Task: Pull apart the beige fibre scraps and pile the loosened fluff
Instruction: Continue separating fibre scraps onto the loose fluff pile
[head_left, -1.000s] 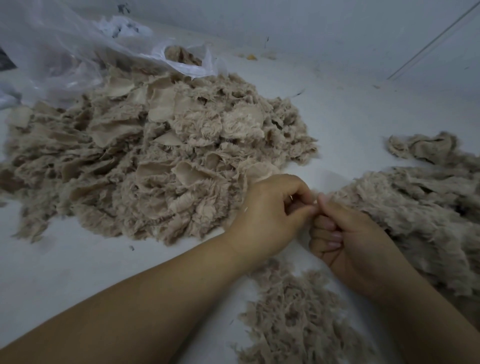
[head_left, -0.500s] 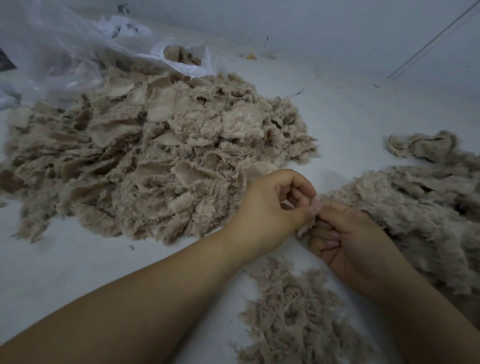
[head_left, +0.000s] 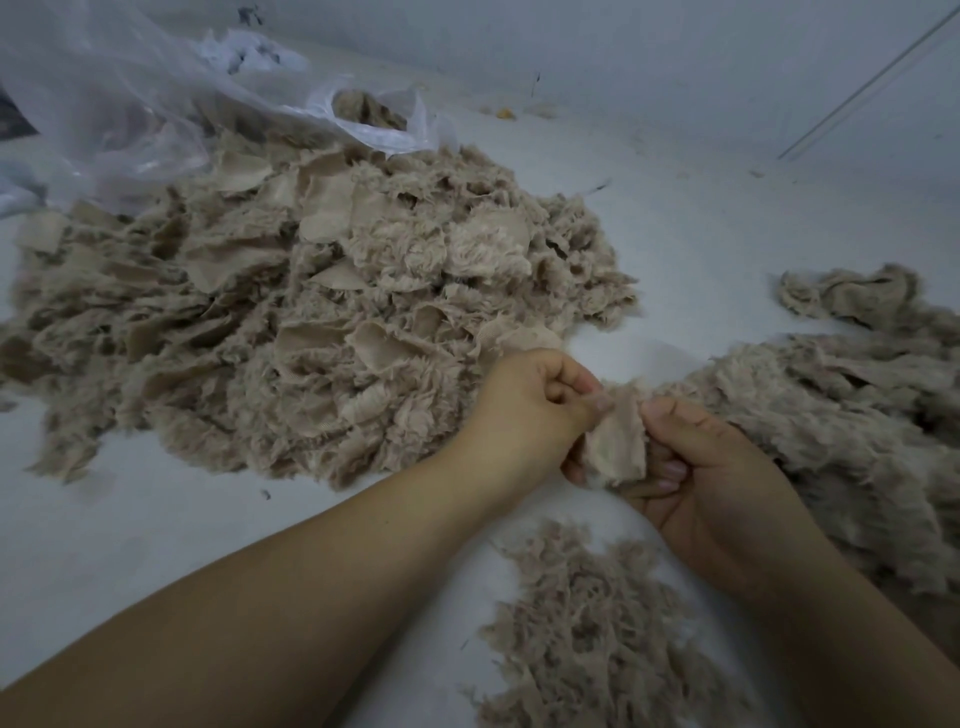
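1. A clear plastic bag (head_left: 119, 104) lies far left, behind the big heap of beige scraps (head_left: 311, 322).
2. My left hand (head_left: 524, 410) pinches one beige scrap (head_left: 618, 441) between curled fingers and thumb.
3. My right hand (head_left: 717, 483) grips that scrap's other edge.
4. Loosened fluff (head_left: 592, 634) lies piled below my hands; more fibre (head_left: 841, 415) sits far right.

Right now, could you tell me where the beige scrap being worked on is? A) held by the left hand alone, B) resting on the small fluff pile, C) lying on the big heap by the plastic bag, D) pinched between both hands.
D: the beige scrap is pinched between the left hand and the right hand, above the small fluff pile.
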